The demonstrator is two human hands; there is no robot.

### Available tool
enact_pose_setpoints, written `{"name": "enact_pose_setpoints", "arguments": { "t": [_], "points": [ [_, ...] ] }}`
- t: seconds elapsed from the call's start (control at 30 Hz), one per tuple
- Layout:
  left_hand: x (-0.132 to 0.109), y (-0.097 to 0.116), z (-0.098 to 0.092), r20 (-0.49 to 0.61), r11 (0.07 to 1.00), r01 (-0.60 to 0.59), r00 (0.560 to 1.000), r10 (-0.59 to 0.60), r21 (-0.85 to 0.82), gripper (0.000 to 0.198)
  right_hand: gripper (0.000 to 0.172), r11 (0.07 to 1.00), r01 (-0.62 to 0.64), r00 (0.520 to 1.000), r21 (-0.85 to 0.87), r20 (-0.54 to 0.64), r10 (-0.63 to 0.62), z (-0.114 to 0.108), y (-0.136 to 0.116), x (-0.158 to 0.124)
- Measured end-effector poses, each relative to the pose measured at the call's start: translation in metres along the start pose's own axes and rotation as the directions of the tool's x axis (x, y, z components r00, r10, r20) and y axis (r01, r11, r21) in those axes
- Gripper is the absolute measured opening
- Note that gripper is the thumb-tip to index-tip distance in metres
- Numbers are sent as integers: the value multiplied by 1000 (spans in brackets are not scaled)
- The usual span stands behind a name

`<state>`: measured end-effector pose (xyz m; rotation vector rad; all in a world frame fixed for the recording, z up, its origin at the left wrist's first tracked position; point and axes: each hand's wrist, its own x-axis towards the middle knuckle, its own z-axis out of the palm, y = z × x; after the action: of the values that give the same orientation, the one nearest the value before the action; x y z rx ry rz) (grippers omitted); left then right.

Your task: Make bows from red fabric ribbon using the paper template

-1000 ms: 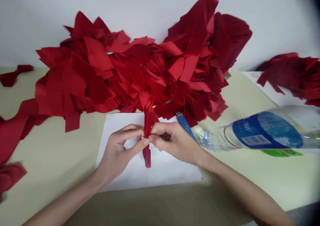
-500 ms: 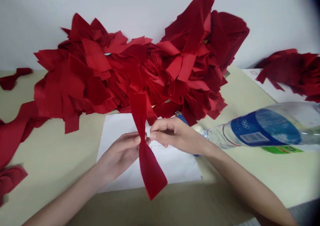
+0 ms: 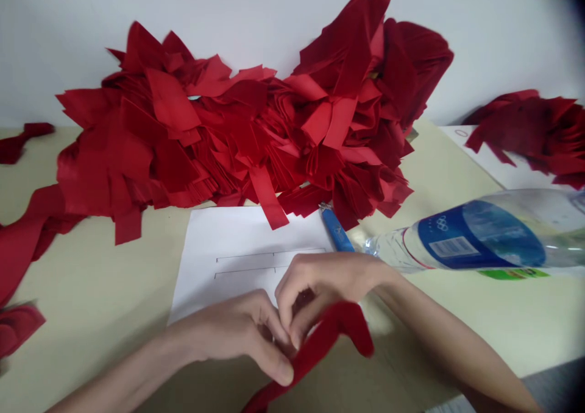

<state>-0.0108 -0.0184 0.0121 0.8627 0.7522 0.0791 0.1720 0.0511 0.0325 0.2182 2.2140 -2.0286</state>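
Left hand [image 3: 237,335] and right hand [image 3: 329,278] fingers both pinch soft red fabric strip [image 3: 342,326], bent into loop.

We note bright, even, diffuse light with faint shadows. The upper right corner vignettes dark; the bottle [image 3: 479,236] at right looks stretched and soft.

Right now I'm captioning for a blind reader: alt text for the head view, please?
The left hand and right hand pinch a red strip just before a white sheet with ruled lines. Behind lie a pile of red strips, a blue pen and a bottle on its side.
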Motion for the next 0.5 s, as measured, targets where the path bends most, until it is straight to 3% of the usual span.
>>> {"name": "enact_pose_setpoints", "arguments": {
  "t": [0.03, 0.1, 0.2, 0.27, 0.37, 0.5],
  "points": [
    [-1, -2, 4, -37, 997, 28, 999, -25, 69, 12, 17, 998, -14, 999, -67, 51, 17, 2, -1, 2],
    [-1, -5, 9, -90, 984, 59, 995, -44, 170, 14, 16, 969, -54, 997, -241, 43, 66, 7, -8, 6],
    [0, -4, 9, -141, 972, 34, 990, 0, 232, 28, 8, 853, -162, 986, -496, -116, 120, 22, -28, 5],
    [2, -1, 4, -208, 966, 1, 977, 54, 258, 32, 12, 727, -258, 957, -636, -270, 103, 35, -39, 1],
    [5, 7, -8, -336, 978, -49, 934, 117, 203, 24, 13, 629, -407, 869, -663, -492, 44, 50, -44, -3],
    [2, 15, -25, -359, 976, -216, 908, 214, 37, 14, 17, 736, -482, 708, -476, -706, 8, 54, -37, -5]
  ]
}}
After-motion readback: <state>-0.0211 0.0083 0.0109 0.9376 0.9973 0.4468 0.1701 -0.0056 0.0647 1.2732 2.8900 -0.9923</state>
